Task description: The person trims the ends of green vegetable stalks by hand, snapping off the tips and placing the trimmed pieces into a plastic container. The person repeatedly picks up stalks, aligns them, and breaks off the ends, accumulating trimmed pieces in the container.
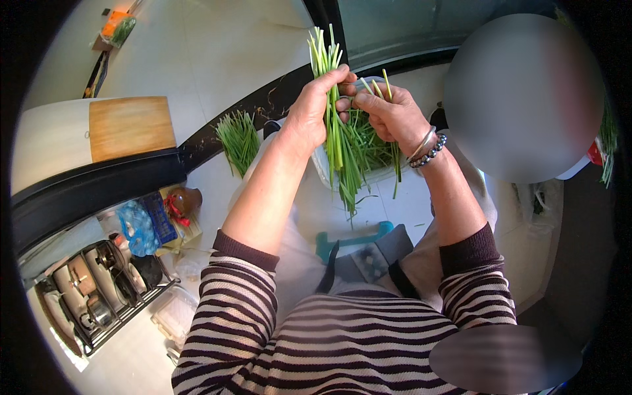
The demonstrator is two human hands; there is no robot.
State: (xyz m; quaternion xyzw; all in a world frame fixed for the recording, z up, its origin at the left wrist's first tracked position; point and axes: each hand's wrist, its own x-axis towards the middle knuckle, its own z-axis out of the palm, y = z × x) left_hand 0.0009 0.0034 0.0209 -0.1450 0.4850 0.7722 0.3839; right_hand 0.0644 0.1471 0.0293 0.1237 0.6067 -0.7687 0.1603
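My left hand (312, 108) is wrapped around an upright bunch of garlic chives (334, 143), pale stem ends up and green leaves hanging down. Close to its right, my right hand (394, 111) pinches a few separate chive stalks (397, 170) that stick out above and below the fist. Beneath both hands stands a translucent plastic tub (323, 170), partly hidden, with loose green chives (368, 140) in it. Another pile of chives (239, 140) lies on the floor left of the tub.
A teal plastic piece (353, 238) lies between my legs. To the left are a wooden board (131, 129), a brown jar (188, 200), a blue plastic bag (139, 228) and a black metal rack (106, 296) of cookware. More chives (610, 133) show at far right, beside a blurred area.
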